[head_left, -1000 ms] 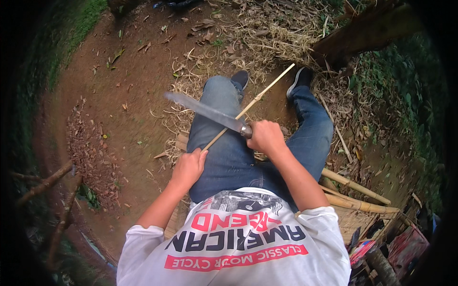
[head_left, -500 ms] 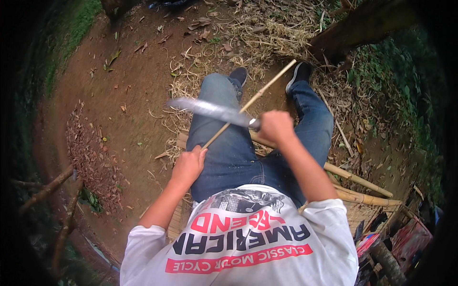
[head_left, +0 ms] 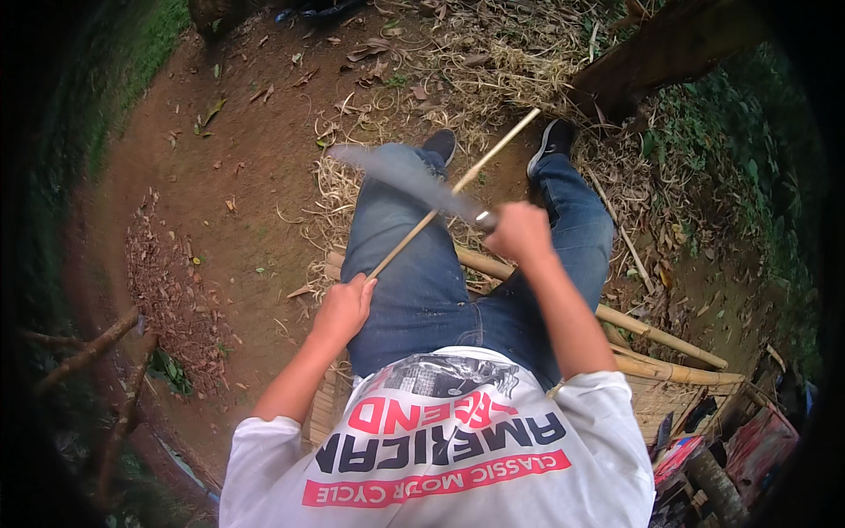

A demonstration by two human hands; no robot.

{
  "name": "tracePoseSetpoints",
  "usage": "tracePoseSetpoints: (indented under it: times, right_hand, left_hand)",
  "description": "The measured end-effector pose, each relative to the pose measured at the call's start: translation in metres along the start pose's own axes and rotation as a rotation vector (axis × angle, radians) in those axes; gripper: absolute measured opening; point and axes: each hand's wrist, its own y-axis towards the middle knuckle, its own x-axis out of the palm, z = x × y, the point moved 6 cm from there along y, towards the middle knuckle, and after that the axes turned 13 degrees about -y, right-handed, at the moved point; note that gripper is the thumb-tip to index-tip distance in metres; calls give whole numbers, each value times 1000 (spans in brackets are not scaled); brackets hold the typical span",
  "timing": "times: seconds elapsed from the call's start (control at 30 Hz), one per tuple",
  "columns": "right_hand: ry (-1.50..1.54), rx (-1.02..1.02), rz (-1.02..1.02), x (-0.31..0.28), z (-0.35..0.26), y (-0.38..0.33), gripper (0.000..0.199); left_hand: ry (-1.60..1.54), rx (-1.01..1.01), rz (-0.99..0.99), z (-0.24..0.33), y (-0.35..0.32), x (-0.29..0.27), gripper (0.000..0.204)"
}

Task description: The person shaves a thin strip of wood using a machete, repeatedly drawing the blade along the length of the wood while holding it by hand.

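A thin pale bamboo stick (head_left: 409, 238) runs slantwise over my left thigh, its far end up near my right shoe. My left hand (head_left: 344, 308) is closed around its near end. In my right hand (head_left: 519, 232) is the handle of a machete (head_left: 400, 183), gripped in a fist. The machete's long blade points to the left and lies across the stick, just below a knot in it. Motion blurs the blade, so I cannot tell whether its edge touches the stick.
I sit on a bamboo slat bench (head_left: 656, 405) with round bamboo poles (head_left: 669, 339) at its right. Curled pale shavings (head_left: 506, 75) litter the ground ahead. A dark trunk (head_left: 669, 53) stands at the far right, and branches (head_left: 97, 352) stick up at the left.
The machete and my right hand have shifted slightly to the right, and the blade slants more steeply. My left hand keeps its hold on the stick, which has barely moved.
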Motion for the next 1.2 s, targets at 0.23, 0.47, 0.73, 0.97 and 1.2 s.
tracePoseSetpoints:
  times: [0.23, 0.47, 0.73, 0.97, 1.2]
  right_hand:
    - [292, 706, 262, -21, 200, -9, 33]
    - [740, 351, 394, -27, 91, -43, 19]
    - [196, -72, 101, -42, -7, -10, 23]
    - [-17, -45, 120, -37, 31, 12, 25]
    - [-95, -18, 152, -35, 41, 1, 24]
  left_hand:
    - [-197, 20, -43, -6, 2, -6, 34]
    - [-519, -32, -235, -7, 17, 8, 45]
    - [-444, -29, -265, -22, 8, 0, 46]
    - [-466, -43, -245, -12, 10, 1, 45]
    - [-451, -85, -323, -10, 13, 1, 47]
